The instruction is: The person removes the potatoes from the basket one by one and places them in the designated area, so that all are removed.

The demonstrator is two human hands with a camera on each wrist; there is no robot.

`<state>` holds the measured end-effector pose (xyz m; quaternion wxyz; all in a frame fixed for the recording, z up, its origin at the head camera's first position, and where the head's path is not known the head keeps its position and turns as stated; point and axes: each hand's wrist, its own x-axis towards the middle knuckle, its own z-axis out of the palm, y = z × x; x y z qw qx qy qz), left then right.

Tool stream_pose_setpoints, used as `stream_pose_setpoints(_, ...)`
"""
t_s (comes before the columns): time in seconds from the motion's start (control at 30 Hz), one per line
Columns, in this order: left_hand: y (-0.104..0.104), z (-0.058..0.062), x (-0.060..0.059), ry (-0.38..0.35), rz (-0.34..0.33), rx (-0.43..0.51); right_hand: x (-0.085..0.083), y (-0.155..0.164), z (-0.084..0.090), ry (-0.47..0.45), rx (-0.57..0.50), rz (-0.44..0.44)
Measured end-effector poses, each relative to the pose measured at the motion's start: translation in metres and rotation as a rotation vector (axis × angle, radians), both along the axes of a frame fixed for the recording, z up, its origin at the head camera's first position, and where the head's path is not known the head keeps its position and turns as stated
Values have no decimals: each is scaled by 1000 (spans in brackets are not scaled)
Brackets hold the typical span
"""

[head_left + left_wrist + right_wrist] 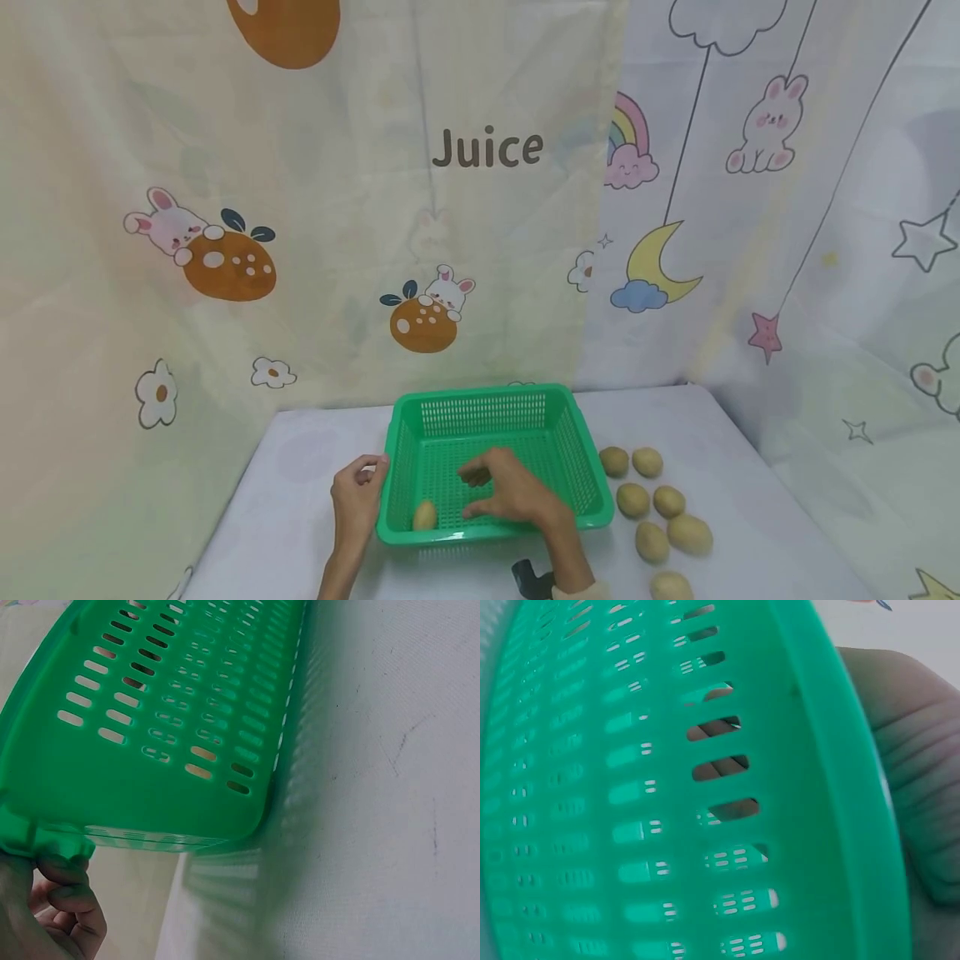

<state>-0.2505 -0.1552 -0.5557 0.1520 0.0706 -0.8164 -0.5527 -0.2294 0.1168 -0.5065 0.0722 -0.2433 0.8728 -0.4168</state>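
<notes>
While a printed cartoon curtain [480, 192] is hanging behind it, the white desk [300, 467] is carrying a green slotted basket [487, 417] near its middle. One potato [424, 515] is lying inside the basket, close to the near-left corner. Seven more potatoes [662, 521] are lying in a loose cluster on the desk just to the right of the basket, apart from its wall.

The left hand [357, 493] is gripping the basket's left rim, its fingers [71, 900] curling under the edge in the left wrist view. The right hand [512, 492] is reaching over the near rim into the basket, hovering above its floor with the fingers loosely spread and holding nothing. The right wrist view is showing mostly the basket's slotted wall, with fingers [720, 766] glimpsed through the slots.
</notes>
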Motion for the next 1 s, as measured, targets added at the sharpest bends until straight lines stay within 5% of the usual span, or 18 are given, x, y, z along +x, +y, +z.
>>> stream_pose_setpoints(0.5, -2, 6, 2, 10, 9, 0, -5, -17, 4, -3, 66, 23)
stream_pose_setpoints(1.0, 0, -1, 1, 26, 6, 1, -11, -38, 5, 4, 110, 48)
